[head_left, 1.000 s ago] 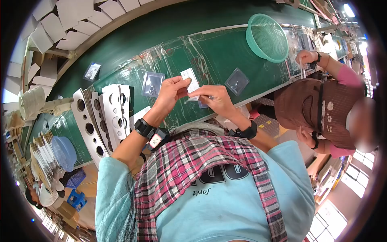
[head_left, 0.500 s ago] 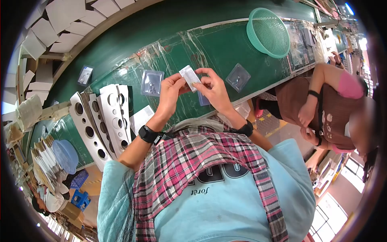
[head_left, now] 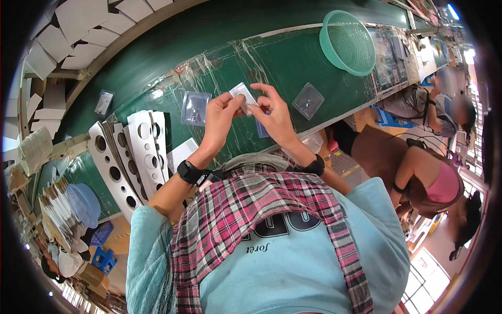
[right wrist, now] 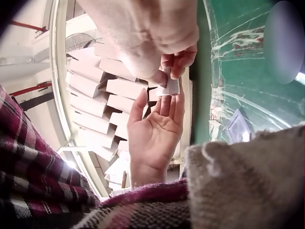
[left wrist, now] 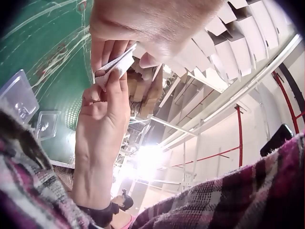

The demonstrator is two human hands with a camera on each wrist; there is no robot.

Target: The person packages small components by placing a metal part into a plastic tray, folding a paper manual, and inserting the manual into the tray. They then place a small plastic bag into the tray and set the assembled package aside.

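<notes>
A small white folded paper leaflet [head_left: 242,93] with fine print is held between both hands above the green table. In the head view my left hand [head_left: 218,119] grips its left side, thumb over it and fingers behind. My right hand [head_left: 275,119] pinches its lower right edge, with the index finger raised off it. The left wrist view shows the leaflet [left wrist: 116,67] edge-on, its layers slightly parted. Clear plastic blister cases lie on either side, the left case [head_left: 196,109] close to my left hand and the right case [head_left: 308,101] beyond my right. A blue piece [head_left: 262,129] is partly hidden below my right hand.
White strips with round holes [head_left: 130,162] and a white sheet [head_left: 181,153] lie left. Another case [head_left: 104,103] lies farther left. A green basket [head_left: 348,43] stands back right. White boxes [head_left: 78,31] fill the upper left. Another person [head_left: 429,178] is close on the right.
The leaflet has tilted and looks shorter between the hands. My right hand has shifted from its lower end to its right edge. The neighbouring person has bent over and turned away.
</notes>
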